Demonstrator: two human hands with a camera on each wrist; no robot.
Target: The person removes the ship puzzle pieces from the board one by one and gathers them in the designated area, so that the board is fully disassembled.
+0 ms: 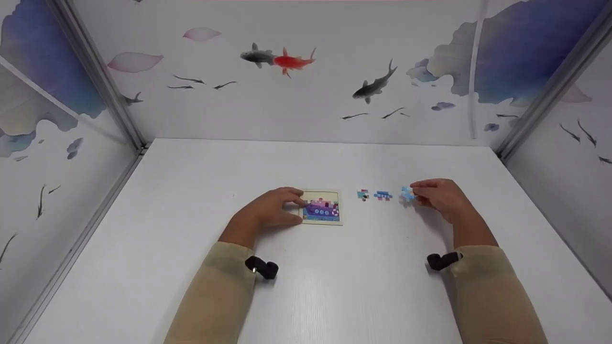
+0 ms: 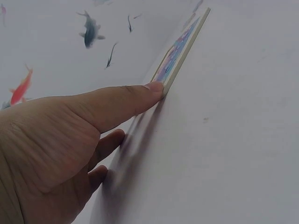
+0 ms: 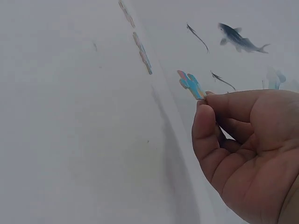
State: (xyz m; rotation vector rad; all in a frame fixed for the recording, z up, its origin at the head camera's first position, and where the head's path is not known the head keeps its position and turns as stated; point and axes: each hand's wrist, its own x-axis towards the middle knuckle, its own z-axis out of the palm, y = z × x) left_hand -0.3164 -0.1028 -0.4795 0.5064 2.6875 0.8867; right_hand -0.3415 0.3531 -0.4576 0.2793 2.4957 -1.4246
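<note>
The tray (image 1: 341, 210) is lying flat on the white table (image 1: 334, 286), in front of the left hand (image 1: 272, 208), and is being steadied by it at the left edge. The fingers are being kept apart from the thumb: one fingertip is being rested over the picture, and the thumb is being pressed against the near left corner, as is being shown from the left wrist. Inside the tray, a joined purple and pink boat (image 1: 321, 210) is being contained, with round portholes and a ring at its right end. The lower part is being filled by it, while the cream base (image 1: 325, 195) is being exposed above its knobbed upper edge.

By the right hand (image 1: 440, 197), a light blue piece (image 1: 407, 193) is being pinched between thumb and fingers at one side, its knobs being pointed away from the palm. It is being held outside the tray, well to its right; whether the table is being touched by it cannot be told.

Between the tray and the right hand, a teal piece (image 1: 363, 195) and a blue piece (image 1: 383, 195) are being left on the table, near each other but apart. Beyond, the wall (image 1: 315, 105) is being decorated with printed fish.
</note>
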